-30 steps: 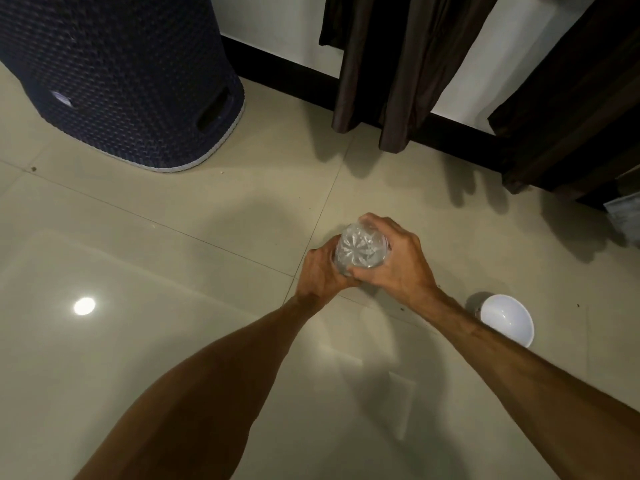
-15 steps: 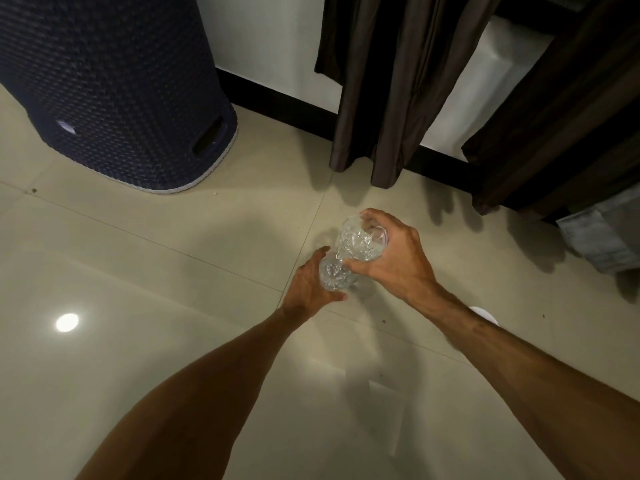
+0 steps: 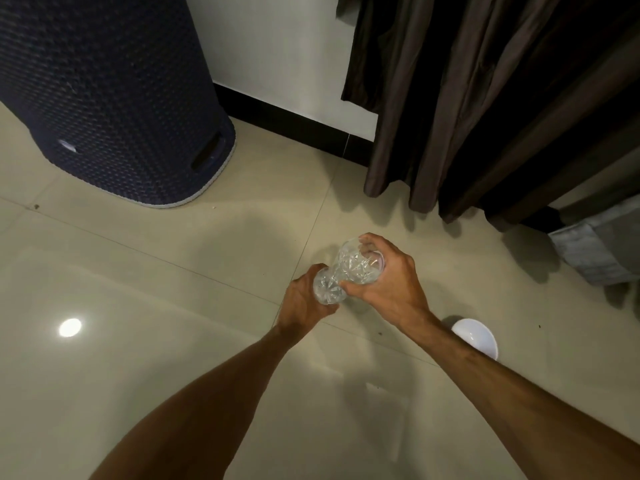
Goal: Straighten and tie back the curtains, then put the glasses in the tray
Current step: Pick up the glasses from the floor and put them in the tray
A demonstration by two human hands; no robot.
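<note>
The upper glass (image 3: 360, 261) is sitting in the curled fingers of the right hand (image 3: 391, 285). The lower glass (image 3: 329, 289) is being gripped by the left hand (image 3: 301, 303), both above the tiled floor (image 3: 173, 271). A second ago they were nested; now they are separating, nearer the curtains (image 3: 467, 98).

Glasses (image 3: 360, 269) in left hand (image 3: 300, 301), right hand (image 3: 393, 289)
</note>
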